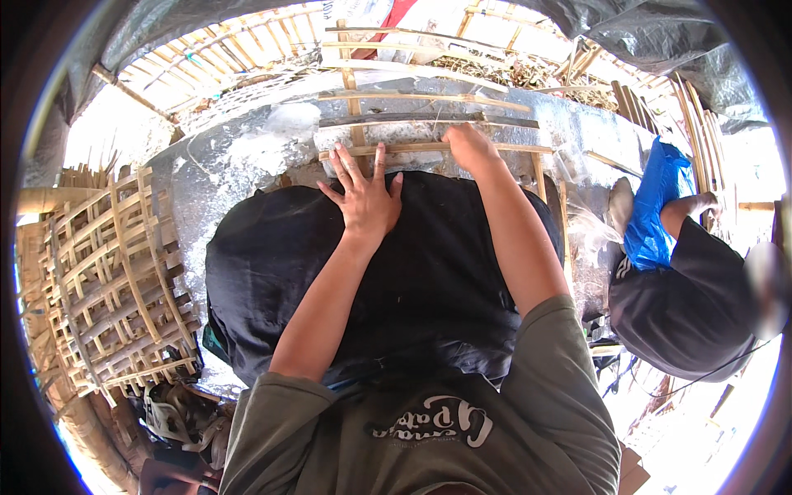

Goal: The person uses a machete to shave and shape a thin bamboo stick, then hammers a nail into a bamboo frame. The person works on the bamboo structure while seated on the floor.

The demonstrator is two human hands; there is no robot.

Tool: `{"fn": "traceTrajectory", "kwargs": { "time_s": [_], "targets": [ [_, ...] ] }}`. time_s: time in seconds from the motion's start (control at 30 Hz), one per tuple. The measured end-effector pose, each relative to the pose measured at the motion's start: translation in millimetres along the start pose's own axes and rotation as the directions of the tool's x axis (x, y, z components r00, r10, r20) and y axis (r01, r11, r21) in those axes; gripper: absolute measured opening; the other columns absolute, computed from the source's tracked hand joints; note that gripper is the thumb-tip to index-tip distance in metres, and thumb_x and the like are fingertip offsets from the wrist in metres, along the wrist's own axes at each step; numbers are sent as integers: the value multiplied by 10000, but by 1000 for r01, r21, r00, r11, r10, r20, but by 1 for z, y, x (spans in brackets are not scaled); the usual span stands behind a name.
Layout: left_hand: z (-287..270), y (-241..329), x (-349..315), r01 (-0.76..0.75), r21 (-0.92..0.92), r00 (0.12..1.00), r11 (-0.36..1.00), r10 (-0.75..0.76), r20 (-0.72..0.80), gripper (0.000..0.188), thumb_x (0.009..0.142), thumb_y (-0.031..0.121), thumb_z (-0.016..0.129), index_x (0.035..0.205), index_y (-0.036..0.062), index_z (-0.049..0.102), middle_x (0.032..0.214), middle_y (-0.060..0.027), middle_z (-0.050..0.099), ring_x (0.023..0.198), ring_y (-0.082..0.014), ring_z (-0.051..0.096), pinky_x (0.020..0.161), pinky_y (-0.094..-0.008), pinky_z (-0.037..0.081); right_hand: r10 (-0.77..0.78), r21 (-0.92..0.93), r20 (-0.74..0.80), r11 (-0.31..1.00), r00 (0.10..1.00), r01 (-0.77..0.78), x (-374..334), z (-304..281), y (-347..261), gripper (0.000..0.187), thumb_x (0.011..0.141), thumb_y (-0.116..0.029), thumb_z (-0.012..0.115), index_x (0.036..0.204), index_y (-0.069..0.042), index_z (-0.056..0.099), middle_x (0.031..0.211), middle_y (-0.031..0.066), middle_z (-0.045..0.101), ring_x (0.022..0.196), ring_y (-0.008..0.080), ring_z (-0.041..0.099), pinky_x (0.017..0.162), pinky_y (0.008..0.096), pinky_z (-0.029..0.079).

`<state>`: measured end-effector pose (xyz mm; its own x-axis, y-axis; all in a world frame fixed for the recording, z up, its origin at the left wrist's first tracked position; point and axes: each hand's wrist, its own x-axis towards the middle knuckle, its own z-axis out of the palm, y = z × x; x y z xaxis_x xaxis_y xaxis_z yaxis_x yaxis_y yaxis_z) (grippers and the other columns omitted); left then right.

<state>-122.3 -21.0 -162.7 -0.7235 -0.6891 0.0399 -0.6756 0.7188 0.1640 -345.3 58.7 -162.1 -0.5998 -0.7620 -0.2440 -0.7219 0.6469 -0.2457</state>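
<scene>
A bamboo lattice (pixel 429 148) of long cross slats over upright strips lies in front of me, reaching away from my lap. My left hand (pixel 363 198) is spread, its fingertips at the nearest slat beside the left upright strip (pixel 350 80). Farther right, my right hand (pixel 472 148) is closed at the same slat, just below a darker slat (pixel 388 120). Whatever it pinches is hidden by the fingers. A thin pale strand shows near that hand. Black cloth (pixel 412 256) covers my lap, just under the lattice's near edge.
A finished-looking woven bamboo panel (pixel 115 280) leans at the left. To the right sits another person in dark clothes (pixel 685 297), with a blue plastic bag (pixel 656 206) by their arm. Bamboo strips (pixel 697 132) stand at the far right. Grey concrete floor (pixel 239 157) lies beyond me.
</scene>
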Motion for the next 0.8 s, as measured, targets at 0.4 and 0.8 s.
{"fn": "traceTrajectory", "kwargs": {
  "time_s": [0.4,0.8],
  "targets": [
    [12,0,-4,4,-4,999,1000,-4,-33,731,1000,564,518,1628,314,240,1635,-355,-1,1526,-543,12,1050,-821,255,13,-9,33,1000,999,-13,-1,-9,-4,357,886,15,573,1144,-137,767,1158,190,719,1087,355,693,966,444,549],
    [10,0,-3,-21,-6,999,1000,20,-41,739,988,545,550,1623,320,247,1637,-359,-9,1524,-552,-14,1055,-815,258,11,-43,41,999,999,-9,2,0,1,345,888,-3,596,1159,-141,760,1141,182,727,1068,362,701,947,453,559]
  ]
}}
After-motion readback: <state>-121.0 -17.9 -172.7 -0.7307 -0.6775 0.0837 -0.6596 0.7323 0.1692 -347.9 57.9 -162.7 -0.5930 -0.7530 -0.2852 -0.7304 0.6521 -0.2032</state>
